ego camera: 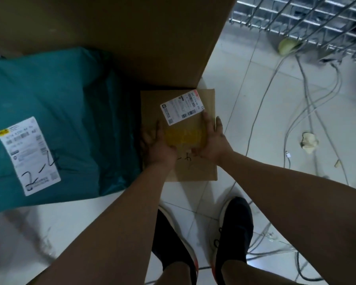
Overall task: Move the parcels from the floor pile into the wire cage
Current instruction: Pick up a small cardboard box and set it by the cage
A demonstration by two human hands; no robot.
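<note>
A small brown cardboard parcel (pixel 195 171) with a white shipping label and yellow tape lies on the tiled floor in front of my feet. My left hand (pixel 155 144) rests on its left edge and my right hand (pixel 213 140) clasps its right edge, fingers spread over the top. Whether the parcel is lifted off the floor I cannot tell. A large teal plastic mailer (pixel 56 124) with a white label lies to the left. A tall brown carton (pixel 115 33) stands behind both. The wire cage (pixel 308 19) is at the upper right.
Loose grey cables (pixel 308 95) trail over the white tiles on the right, with crumpled paper scraps (pixel 308 140) among them. A pale caster wheel (pixel 287 46) sits under the cage. My black shoes (pixel 232 231) stand just below the parcel.
</note>
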